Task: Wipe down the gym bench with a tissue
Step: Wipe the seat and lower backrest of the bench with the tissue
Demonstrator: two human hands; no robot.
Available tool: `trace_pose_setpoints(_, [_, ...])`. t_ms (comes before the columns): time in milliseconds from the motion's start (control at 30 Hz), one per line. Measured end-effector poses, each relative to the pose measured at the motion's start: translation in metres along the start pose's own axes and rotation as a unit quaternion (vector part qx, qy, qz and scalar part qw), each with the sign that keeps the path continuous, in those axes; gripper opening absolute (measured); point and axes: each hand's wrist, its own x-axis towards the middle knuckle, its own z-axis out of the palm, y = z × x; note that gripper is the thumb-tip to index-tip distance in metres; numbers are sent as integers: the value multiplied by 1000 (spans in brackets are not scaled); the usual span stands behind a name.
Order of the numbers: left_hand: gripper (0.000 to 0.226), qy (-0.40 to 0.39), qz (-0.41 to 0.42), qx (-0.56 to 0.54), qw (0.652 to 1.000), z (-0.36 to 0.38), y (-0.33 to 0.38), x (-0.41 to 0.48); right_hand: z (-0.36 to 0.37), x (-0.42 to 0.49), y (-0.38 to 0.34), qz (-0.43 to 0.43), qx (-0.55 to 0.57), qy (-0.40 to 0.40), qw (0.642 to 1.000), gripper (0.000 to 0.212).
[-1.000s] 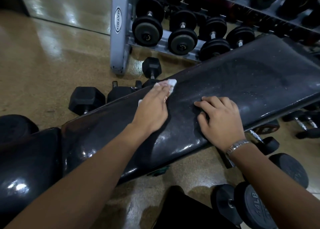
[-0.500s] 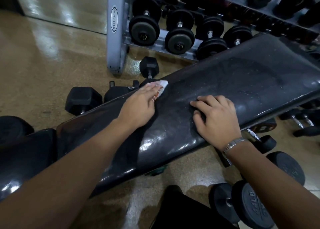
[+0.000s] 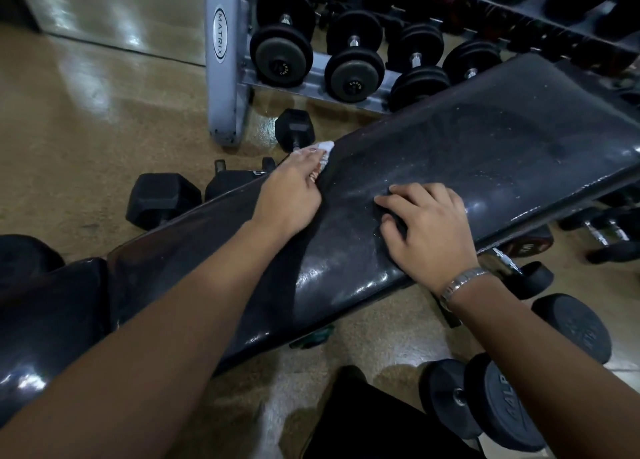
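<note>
The left hand (image 3: 291, 191) lies on the far edge of the black bench pad (image 3: 467, 153), its fingers close together and nearly straight, pressing a white tissue (image 3: 325, 146) flat against the upholstery. A crumpled corner of the tissue pokes out just past the fingertips, and a strip of it with a reddish print shows along the thumb side of the hand; whether the thumb tucks under it cannot be told. On that same thumb side, near but apart, the right hand (image 3: 429, 230) rests on the pad with its fingers slightly spread and gently bent, the tips touching the dusty, speckled surface and holding nothing. A metal wristband (image 3: 460, 282) sits behind its knuckles, at the wrist. Just beyond the left fingertips a black hex dumbbell (image 3: 294, 126) stands on the tan floor (image 3: 86, 129), and farther out in the same direction rises the grey leg of a dumbbell rack (image 3: 221, 60) loaded with round dumbbells (image 3: 353, 63). To the little-finger side of the left hand another hex dumbbell (image 3: 162, 198) lies on the floor beside the pad's far edge. Behind the right wrist, below the near edge of the pad, a round plate dumbbell (image 3: 498, 399) sits on the floor.
</note>
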Motion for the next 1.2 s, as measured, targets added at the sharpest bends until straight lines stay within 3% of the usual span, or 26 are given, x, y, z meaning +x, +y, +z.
trace_pose_setpoints(167, [58,-49,102,-10,994,-12,-17,-49,0,-2,3,-6,1,0,1000,31])
trace_pose_setpoints(367, [62,2,15,21,1000,-1,-8,-12,1,-2,1,2,-1,-8,1000,32])
trace_pose_setpoints(533, [61,-62,104,16,992,-14,-20,-36,-1,-1,1,1,-3,-6,1000,31])
trace_pose_setpoints(667, [64,-12,29,41,999,-10,-16,-3,-3,1,-2,6,-3,-14,1000,30])
trace_pose_setpoints(833, [63,-88,147,5,985,-5,-7,-57,-12,2,3,6,11,-57,998,40])
trace_pose_setpoints(900, [63,-76,126,15,989,-10,-11,-41,-20,6,3,-5,29,-84,996,50])
trace_pose_setpoints(1000, [66,-27,30,11,999,4,10,-28,-36,15,5,25,108,-121,986,51])
trace_pose_setpoints(1100, [65,-75,111,7,991,13,20,-67,-51,20,16,50,158,-84,983,48])
trace_pose_setpoints(1200, [67,-90,137,22,986,-2,2,-66,-59,16,32,14,78,-50,996,40])
